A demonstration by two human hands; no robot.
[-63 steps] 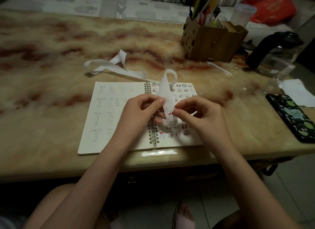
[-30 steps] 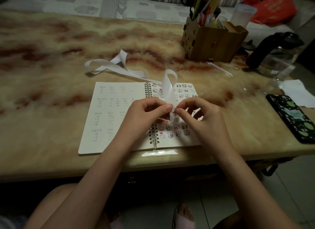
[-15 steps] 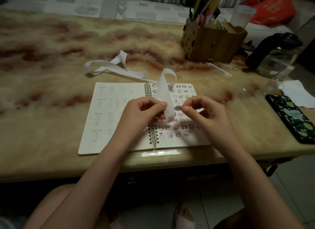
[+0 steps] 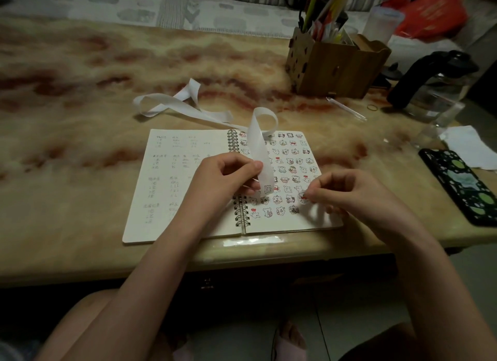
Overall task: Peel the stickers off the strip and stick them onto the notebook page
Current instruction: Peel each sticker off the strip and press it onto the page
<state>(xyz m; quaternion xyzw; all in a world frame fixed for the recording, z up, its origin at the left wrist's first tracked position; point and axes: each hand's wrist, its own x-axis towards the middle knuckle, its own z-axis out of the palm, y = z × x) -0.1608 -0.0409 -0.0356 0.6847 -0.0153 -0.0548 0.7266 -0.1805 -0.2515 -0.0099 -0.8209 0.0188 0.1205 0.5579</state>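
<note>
On the notebook page (image 4: 309,222), right hand (image 4: 357,195) pinches a sticker (image 4: 303,198) down; left hand (image 4: 226,183) pinches the strip (image 4: 258,148); next, peel another.

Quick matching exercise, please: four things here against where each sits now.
1 white paper sticker strip
2 open spiral-bound notebook
3 brown wooden pen holder
4 black phone with green spots

A at the marble-patterned table's right edge
B pinched in the left hand
C behind the notebook, far right
D centred before the person

Pairs: 1-B, 2-D, 3-C, 4-A
</note>
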